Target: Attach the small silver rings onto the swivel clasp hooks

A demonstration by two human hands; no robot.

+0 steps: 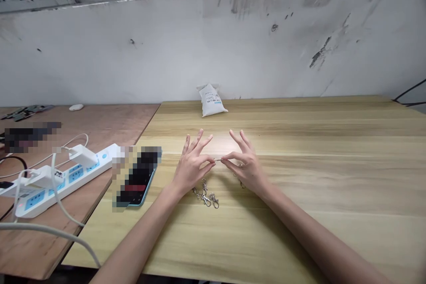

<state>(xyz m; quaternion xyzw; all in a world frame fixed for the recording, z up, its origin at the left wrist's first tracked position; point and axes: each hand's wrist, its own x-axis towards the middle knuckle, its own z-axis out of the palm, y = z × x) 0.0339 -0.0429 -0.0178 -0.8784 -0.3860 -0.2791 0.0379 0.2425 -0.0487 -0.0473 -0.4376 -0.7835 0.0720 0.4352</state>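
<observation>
Between my two hands, a small thin metal piece (218, 160) is held at its two ends; its exact kind is too small to make out. My left hand (193, 166) pinches one end with thumb and forefinger, the other fingers spread upward. The opposite end sits in the same kind of pinch in my right hand (248, 166). Several silvery swivel snap hooks (206, 197) lie in a loose pile on the table beside my left wrist. More metal pieces (242, 183) show partly beneath my right hand.
A white plastic packet (212, 101) rests at the table's back against the wall. Left of my arm lies a phone (138, 182), partly blurred out. A white power strip (71, 179) with chargers and cables crosses the brown table (133, 115) at the left.
</observation>
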